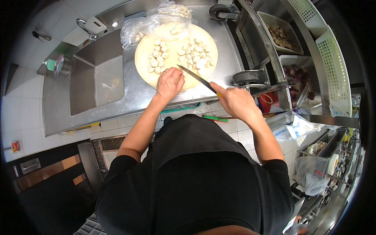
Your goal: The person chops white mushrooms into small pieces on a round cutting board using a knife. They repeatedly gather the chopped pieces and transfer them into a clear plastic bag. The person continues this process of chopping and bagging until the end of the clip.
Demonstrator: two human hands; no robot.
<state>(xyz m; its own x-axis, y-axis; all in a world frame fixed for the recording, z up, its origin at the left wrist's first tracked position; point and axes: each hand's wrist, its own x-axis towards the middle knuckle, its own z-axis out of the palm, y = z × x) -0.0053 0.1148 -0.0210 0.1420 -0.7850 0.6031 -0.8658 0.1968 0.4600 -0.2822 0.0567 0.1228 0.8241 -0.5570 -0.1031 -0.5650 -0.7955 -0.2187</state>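
Note:
A round, pale cutting board (141, 69) lies on the steel counter. My right hand (236, 101) is closed around the yellow handle of a kitchen knife (197, 77), whose blade points up and left over the board. At the board's near edge rests my left hand (169, 83), fingers bent down; whether something is under the fingertips is hidden. Beyond it is a group of whitish, round pieces, perhaps mushrooms (157, 55). A second, larger group of pale pieces (196, 53) lies to the right. A clear plastic bag (158, 25) with more pale pieces covers the board's far edge.
Left of the board is a steel sink (108, 79) with a tap (88, 30). At right stands a metal rack with black caster wheels (245, 77), holding baskets of ginger (280, 35) and red onions (296, 76). A steel bowl (65, 66) sits at the sink's left corner.

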